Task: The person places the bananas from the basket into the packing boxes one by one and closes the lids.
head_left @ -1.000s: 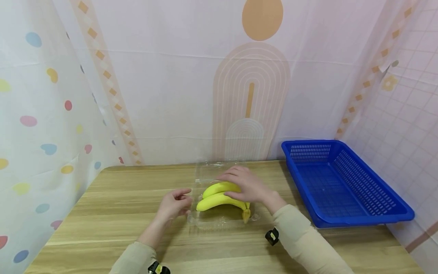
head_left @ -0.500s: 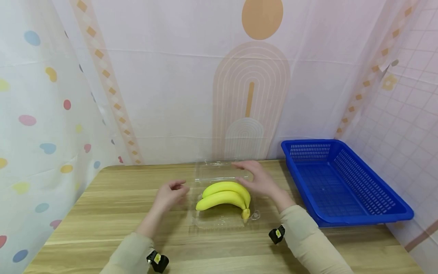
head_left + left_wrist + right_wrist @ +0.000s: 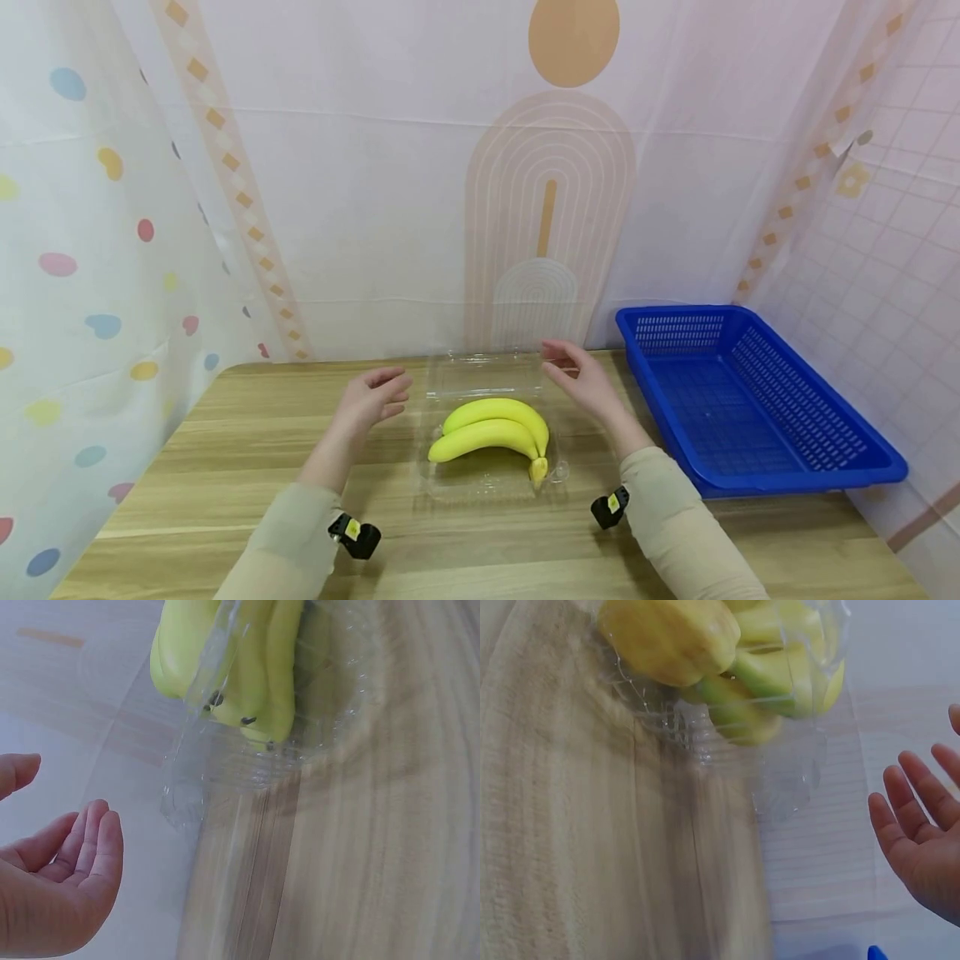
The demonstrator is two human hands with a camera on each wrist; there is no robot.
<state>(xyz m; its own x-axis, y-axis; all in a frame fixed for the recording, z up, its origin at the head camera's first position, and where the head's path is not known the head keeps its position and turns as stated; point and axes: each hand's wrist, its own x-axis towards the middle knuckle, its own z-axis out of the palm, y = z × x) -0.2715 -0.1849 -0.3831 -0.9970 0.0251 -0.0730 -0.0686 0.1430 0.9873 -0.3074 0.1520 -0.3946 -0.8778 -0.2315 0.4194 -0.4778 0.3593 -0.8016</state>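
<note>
Bunch of yellow bananas (image 3: pixel 480 435): lies in the tray of a clear, thin plastic hinged container (image 3: pixel 483 490), between the two hands.
Bananas' long axis: runs crosswise, left to right as the person sees it; the tips point left, the curve arches away from the person, and the stem end (image 3: pixel 538 471) bends to the right and toward the person.
Bananas' looks: smooth and bright yellow, with small dark tips in the left wrist view, greenish patches and a blocky, deeper yellow stem end in the right wrist view.
Clear lid (image 3: pixel 483 375): on the container's far side, leaving the fruit uncovered.
Left hand (image 3: pixel 372 397): raised left of the container, fingers softly bent, holding nothing, thumb apart from them.
Right hand (image 3: pixel 588 383): by the lid's right edge, fingers spread and gripping nothing; whether they touch the lid cannot be told.
Blue plastic basket (image 3: pixel 802 482): slotted, rectangular, at right on the wood-grain table (image 3: pixel 480 558).
</note>
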